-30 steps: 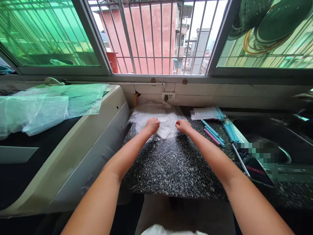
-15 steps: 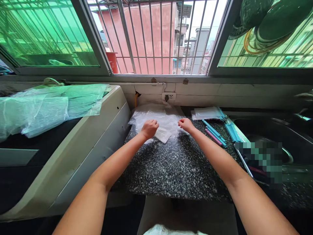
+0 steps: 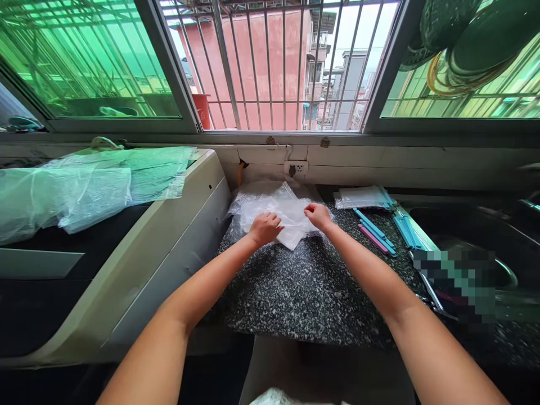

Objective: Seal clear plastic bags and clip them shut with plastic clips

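Clear plastic bags point(image 3: 248, 205) lie in a loose pile on the speckled counter below the window. On top is a small clear zip bag point(image 3: 291, 237), turned at an angle, with one corner toward me. My left hand point(image 3: 265, 228) rests over its left side, fingers partly bent and apart, thumb reaching toward the bag. At the right edge, my right hand point(image 3: 318, 216) is closed in a pinch on the thin plastic. The exact spot between those fingertips is too small to make out.
On the right lie blue and pink strips point(image 3: 374, 232), a stack of clear bags point(image 3: 358, 197) and more blue strips point(image 3: 407, 232), beside a dark sink point(image 3: 455, 216). A pale machine-like casing point(image 3: 169, 253) with plastic sheeting point(image 3: 101, 180) on it borders the counter's left.
The zip bag has shifted and now shows more of itself between my hands. My left hand's fingers have loosened from a tighter curl. The view has moved slightly.
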The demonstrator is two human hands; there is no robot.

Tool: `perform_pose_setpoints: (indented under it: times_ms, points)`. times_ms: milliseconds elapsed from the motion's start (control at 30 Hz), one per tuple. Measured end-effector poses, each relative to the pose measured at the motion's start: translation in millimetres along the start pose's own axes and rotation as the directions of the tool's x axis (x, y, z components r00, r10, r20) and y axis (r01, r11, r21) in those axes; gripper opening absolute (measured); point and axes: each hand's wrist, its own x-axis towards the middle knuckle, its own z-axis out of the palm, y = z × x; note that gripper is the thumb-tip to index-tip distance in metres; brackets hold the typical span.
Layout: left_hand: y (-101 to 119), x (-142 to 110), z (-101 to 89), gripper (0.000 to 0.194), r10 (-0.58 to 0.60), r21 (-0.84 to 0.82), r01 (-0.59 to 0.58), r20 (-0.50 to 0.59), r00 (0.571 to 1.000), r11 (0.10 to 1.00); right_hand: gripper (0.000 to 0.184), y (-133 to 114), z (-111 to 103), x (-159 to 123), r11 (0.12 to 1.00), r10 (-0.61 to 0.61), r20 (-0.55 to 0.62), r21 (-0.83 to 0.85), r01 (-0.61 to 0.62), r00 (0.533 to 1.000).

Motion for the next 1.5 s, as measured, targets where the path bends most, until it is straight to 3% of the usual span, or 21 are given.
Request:
perform_pose_setpoints:
  times_ms: [133, 267, 367, 533, 633, 733, 867, 1067, 1200, 1333, 1500]
  points:
    - [-10.9, 10.5, -11.7, 0.025, -0.209, -0.142, 0.194, -0.102, 0.973, 0.971, 0.02, -7.5, -14.6, -11.4, 0.992, -0.125, -0.07, -0.025, 0.123, 0.99]
    - [-28.3, 25.1, -28.1, 0.03, -0.402, -0.299, 0.319, -0.276, 0.873, 0.899, 0.022, -8.8, -31.8, -24.5, 0.958, -0.287, -0.177, -0.038, 0.285, 0.941]
    - [-43.1, 35.0, -40.6, 0.041, -0.452, -0.393, 0.307, -0.357, 0.818, 0.867, 0.021, -2.7, -45.6, -32.2, 0.92, -0.379, -0.274, -0.012, 0.391, 0.884]
    - [-57.9, 46.3, -56.2, 0.06, -0.524, -0.629, 0.247, -0.302, 0.796, 0.737, 0.019, 15.4, -62.1, -39.1, 0.839, -0.445, -0.43, 0.106, 0.534, 0.785]
    - [-58.4, 45.6, -62.0, 0.05, -0.476, -0.812, 0.219, -0.08, 0.876, 0.541, 0.019, 25.8, -67.5, -42.3, 0.818, -0.398, -0.514, 0.177, 0.548, 0.76]
    - [-56.8, 38.5, -66.2, 0.032, -0.395, -0.897, 0.247, 0.091, 0.914, 0.366, 0.019, 33.4, -73.2, -46.6, 0.828, -0.319, -0.556, 0.231, 0.511, 0.768]
    - [-55.0, 26.9, -77.6, 0.017, -0.379, -0.919, 0.28, 0.163, 0.911, 0.277, 0.023, 38.5, -82.8, -52.8, 0.823, -0.213, -0.57, 0.334, 0.46, 0.794]
    - [-46.5, 13.2, -117.4, 0.02, -0.334, -0.936, 0.193, 0.089, 0.938, 0.293, 0.023, 37.5, -94.3, -64.0, 0.784, -0.127, -0.557, 0.45, 0.427, 0.82]
    - [-35.5, -4.0, -136.4, 0.026, -0.28, -0.97, 0.138, 0.079, 0.957, 0.201, 0.022, 35.3, -99.4, -82.5, 0.729, -0.075, -0.461, 0.579, 0.364, 0.884]
    - [-22.0, -28.7, -126.1, 0.029, -0.27, -0.982, 0.186, 0.169, 0.948, 0.038, 0.025, 41.0, -102.5, -113.1, 0.718, -0.042, -0.332, 0.645, 0.26, 0.942]
    - [1.4, -52.5, -78.2, 0.031, -0.266, -0.954, 0.299, 0.28, 0.922, 0.034, 0.023, 65.5, -96.5, -146.6, 0.789, -0.024, -0.27, 0.587, 0.184, 0.963]
